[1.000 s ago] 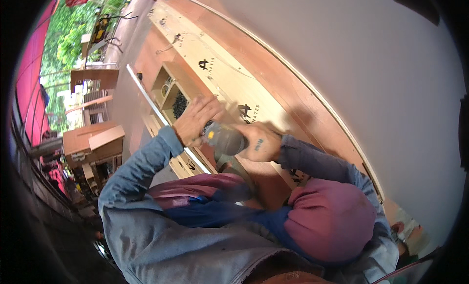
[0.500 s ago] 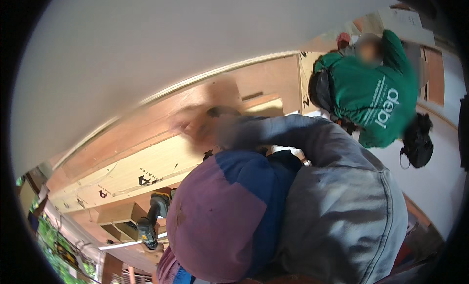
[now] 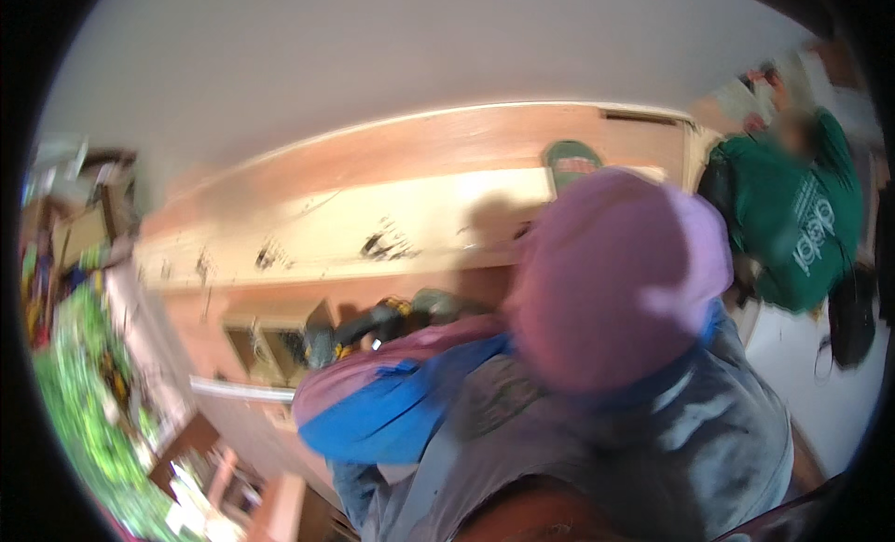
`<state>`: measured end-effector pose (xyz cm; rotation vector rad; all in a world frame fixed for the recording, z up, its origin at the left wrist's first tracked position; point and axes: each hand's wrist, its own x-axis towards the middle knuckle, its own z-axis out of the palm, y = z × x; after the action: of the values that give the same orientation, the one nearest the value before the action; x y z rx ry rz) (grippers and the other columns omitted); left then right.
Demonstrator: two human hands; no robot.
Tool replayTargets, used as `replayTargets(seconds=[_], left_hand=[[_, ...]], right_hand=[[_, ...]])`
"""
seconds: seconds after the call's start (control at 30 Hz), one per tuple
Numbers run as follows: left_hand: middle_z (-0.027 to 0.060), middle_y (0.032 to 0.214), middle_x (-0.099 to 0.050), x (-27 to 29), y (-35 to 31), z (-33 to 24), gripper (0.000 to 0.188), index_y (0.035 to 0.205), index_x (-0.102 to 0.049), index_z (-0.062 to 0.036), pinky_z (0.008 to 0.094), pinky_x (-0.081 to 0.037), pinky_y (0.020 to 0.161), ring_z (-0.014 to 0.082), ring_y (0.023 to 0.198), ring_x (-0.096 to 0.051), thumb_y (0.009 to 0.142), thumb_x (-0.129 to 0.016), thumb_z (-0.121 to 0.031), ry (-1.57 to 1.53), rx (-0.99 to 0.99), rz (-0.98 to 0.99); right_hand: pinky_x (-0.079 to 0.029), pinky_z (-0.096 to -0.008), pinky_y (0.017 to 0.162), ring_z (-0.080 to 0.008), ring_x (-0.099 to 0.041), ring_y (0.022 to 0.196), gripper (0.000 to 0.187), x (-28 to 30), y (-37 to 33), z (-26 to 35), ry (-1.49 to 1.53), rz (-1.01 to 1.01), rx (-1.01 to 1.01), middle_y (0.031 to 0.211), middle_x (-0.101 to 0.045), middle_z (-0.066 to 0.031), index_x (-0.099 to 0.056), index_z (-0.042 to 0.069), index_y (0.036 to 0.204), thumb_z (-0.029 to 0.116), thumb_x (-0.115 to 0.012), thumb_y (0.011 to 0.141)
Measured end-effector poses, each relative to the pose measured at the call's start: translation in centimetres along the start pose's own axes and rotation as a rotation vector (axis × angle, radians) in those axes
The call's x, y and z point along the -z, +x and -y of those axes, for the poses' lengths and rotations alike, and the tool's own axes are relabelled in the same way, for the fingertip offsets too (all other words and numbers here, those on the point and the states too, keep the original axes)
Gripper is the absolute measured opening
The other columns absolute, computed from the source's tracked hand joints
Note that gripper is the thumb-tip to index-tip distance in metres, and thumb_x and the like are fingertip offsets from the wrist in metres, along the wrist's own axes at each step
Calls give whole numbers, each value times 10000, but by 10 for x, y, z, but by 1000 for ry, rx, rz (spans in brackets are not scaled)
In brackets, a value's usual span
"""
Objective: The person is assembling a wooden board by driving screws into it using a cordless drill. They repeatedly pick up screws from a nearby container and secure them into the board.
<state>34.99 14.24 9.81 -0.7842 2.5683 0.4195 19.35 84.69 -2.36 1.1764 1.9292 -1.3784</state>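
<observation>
- Drill (image 3: pixel 321 344) shows between our left leg (image 3: pixel 419 344) and the wooden box (image 3: pixel 270 313).
- Our hands have just left view; we cannot tell what they hold.

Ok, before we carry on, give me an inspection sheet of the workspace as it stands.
Surface: pale board with dark prints, reddish-brown wood alongside.
Job's things: dark power tool with yellow parts, beside an open wooden box with compartments.
Clutter: white strip near the box; blurred wood pieces at lower left.
Hands: neither can be made out.
Cables: nothing seen clearly; picture blurred.
Surroundings: person in green top at right, black bag close by; greenery at left.
</observation>
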Motion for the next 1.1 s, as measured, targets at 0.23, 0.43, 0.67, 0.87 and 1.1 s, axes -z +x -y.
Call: replayTargets(seconds=[0.23, 0.43, 0.67, 0.87, 1.1], left_hand=[[263, 849, -709, -24, -15, 69, 616, 1216, -616, 64, 463, -573, 757, 415, 830, -720, 721, -773, -268, -112, -4, 3], [278, 764, -685, 14, -15, 10, 601, 1161, -638, 58, 514, -560, 676, 448, 766, -703, 797, -754, -406, -77, -114, -92], [232, 857, -675, 3, 4, 31, 542, 1020, -619, -8, 531, -556, 740, 445, 821, -677, 742, -813, -431, -50, -26, -104], [219, 1141, -620, -1, -12, 34, 569, 1062, -627, -13, 494, -531, 896, 400, 1064, -630, 713, -840, -410, -17, 35, -101], [228, 1209, -611, -16, -12, 42, 640, 1196, -613, 24, 476, -498, 993, 413, 1102, -611, 697, -843, -305, -140, 17, -209]], right_hand=[[-471, -419, 1036, -325, -634, 1159, 542, -58, -80, 46, -332, 7, 253, 1256, -666, -197, -606, 7, 1336, 433, -566, 1003], [-471, -430, 1038, -335, -630, 1166, 533, -136, -104, 130, -563, 140, 571, 1266, -658, -206, -599, 17, 1341, 428, -563, 1004], [-471, -443, 1040, -348, -625, 1175, 523, -252, -70, 217, -807, 295, 881, 1277, -648, -217, -591, 27, 1347, 423, -559, 1006], [-471, -454, 1042, -359, -621, 1182, 515, -342, -24, 269, -1027, 292, 1053, 1287, -640, -226, -585, 36, 1351, 418, -555, 1007], [-472, -468, 1044, -371, -616, 1191, 506, -387, 35, 292, -1234, 132, 1194, 1298, -630, -237, -577, 47, 1357, 413, -551, 1009]])
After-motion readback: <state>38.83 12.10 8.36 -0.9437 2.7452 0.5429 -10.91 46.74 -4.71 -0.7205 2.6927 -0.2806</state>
